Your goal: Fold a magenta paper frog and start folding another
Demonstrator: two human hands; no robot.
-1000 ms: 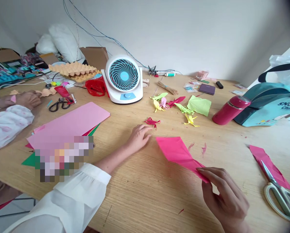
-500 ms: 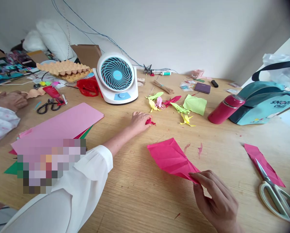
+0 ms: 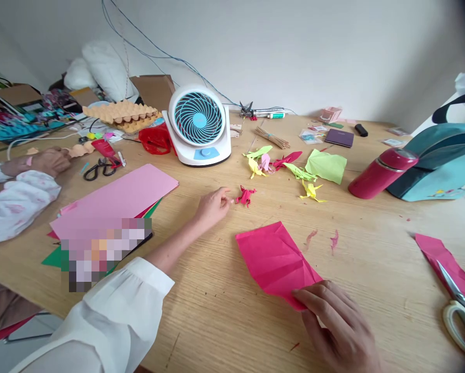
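Observation:
Between the thumb and fingers of my right hand (image 3: pixel 339 324) is the lower right corner of a creased pink-red sheet of paper (image 3: pixel 273 259). Its far part hangs over the wooden table. My left hand (image 3: pixel 214 204) holds nothing, its fingers loosely apart just left of a small red folded paper frog (image 3: pixel 245 196). Behind the frog lie more folded paper figures, among them a yellow one (image 3: pixel 256 167), a pink one (image 3: pixel 265 162) and a green one (image 3: pixel 299 172). Another yellow figure (image 3: pixel 311 191) sits to the right, near a green paper sheet (image 3: pixel 326 166).
A white fan (image 3: pixel 199 124) stands at the back. Left are stacked pink sheets (image 3: pixel 127 189), black-handled scissors (image 3: pixel 100 170) and a co-worker's hand (image 3: pixel 51 161). Right are a red flask (image 3: pixel 383 172), a teal bag (image 3: pixel 442 166), a red paper strip (image 3: pixel 448 264) and scissors (image 3: pixel 460 311).
My left hand has let go of the red paper frog and drawn back to the left. My right hand still holds the pink-red sheet. The view has turned slightly left.

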